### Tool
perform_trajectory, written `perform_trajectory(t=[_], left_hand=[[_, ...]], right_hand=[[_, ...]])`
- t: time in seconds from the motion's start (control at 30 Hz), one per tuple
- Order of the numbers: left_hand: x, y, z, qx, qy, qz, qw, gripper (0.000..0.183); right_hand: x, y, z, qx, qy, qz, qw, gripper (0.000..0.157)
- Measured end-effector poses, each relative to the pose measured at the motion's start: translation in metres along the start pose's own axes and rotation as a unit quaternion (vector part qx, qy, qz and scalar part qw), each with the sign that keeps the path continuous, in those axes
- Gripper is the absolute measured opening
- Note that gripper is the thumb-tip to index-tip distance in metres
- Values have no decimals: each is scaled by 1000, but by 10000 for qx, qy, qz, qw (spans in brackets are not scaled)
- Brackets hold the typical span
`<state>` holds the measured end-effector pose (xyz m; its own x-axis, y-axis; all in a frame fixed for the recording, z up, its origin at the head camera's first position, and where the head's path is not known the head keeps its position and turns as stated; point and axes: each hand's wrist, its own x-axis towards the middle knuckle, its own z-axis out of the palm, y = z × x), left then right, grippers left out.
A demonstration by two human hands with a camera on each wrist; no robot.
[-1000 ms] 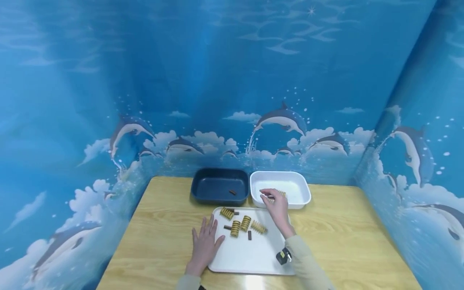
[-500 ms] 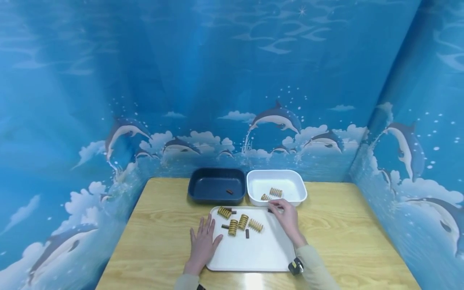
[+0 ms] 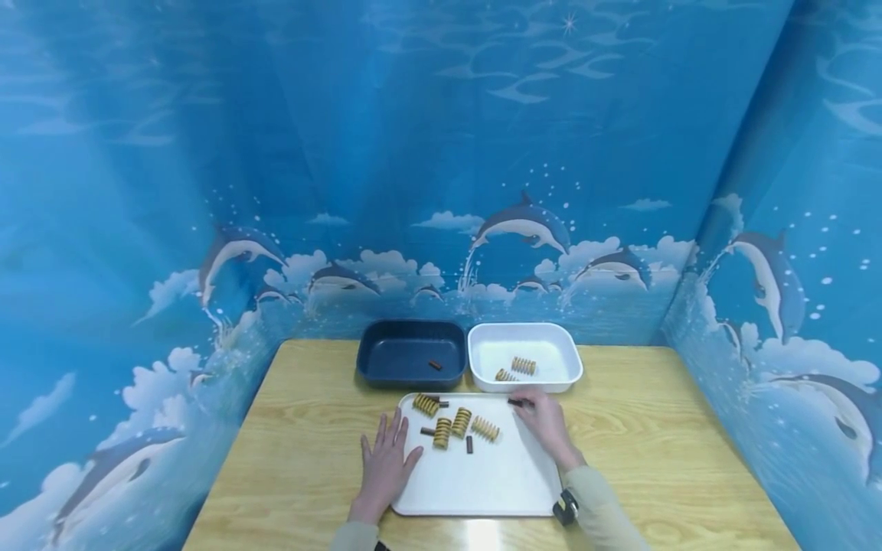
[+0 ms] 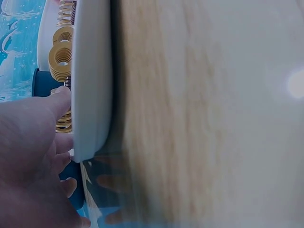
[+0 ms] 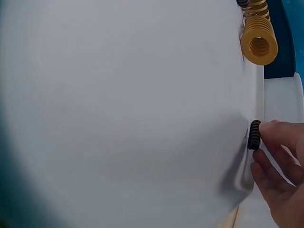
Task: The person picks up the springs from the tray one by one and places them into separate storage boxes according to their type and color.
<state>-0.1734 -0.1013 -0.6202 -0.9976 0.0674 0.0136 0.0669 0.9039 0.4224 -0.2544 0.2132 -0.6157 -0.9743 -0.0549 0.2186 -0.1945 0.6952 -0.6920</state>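
My right hand (image 3: 544, 417) is at the far right corner of the white tray (image 3: 482, 490). Its thumb and fingertips pinch a small dark coil spring (image 5: 254, 135) close over the tray's rim. My left hand (image 3: 386, 463) lies with spread fingers along the tray's left edge, its thumb over the rim. Several thick yellow springs (image 3: 442, 433) lie on the tray, near the left hand and in the middle. Among them are a few small dark springs (image 3: 470, 445), one of them partly behind a yellow spring. A thinner yellow spring (image 3: 485, 428) lies to their right.
Behind the tray, a dark blue bin (image 3: 372, 375) holds one small brown spring (image 3: 435, 364). Beside it on the right, a white bin (image 3: 572, 356) contains two yellow springs (image 3: 524, 366). Everything stands on a wooden table (image 3: 654, 444), with dolphin-printed curtains (image 3: 427, 153) around it.
My right hand has come back from over the white bin to the tray's far right corner and closed its fingertips on the small dark spring. The left hand stays at the tray's edge.
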Motion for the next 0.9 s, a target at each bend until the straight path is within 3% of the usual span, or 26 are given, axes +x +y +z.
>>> perform_trajectory(t=[0.4, 0.73, 0.9], left_hand=[[1, -3, 4, -13, -32, -56, 10000, 65], [1, -1, 3, 54, -13, -52, 10000, 65], [0, -1, 2, 4, 34, 11, 10000, 65]], right_hand=[[3, -4, 5, -111, -322, 60, 9994, 31], [4, -6, 8, -283, -434, -360, 9980, 22], [-1, -7, 6, -239, -279, -253, 9990, 23]])
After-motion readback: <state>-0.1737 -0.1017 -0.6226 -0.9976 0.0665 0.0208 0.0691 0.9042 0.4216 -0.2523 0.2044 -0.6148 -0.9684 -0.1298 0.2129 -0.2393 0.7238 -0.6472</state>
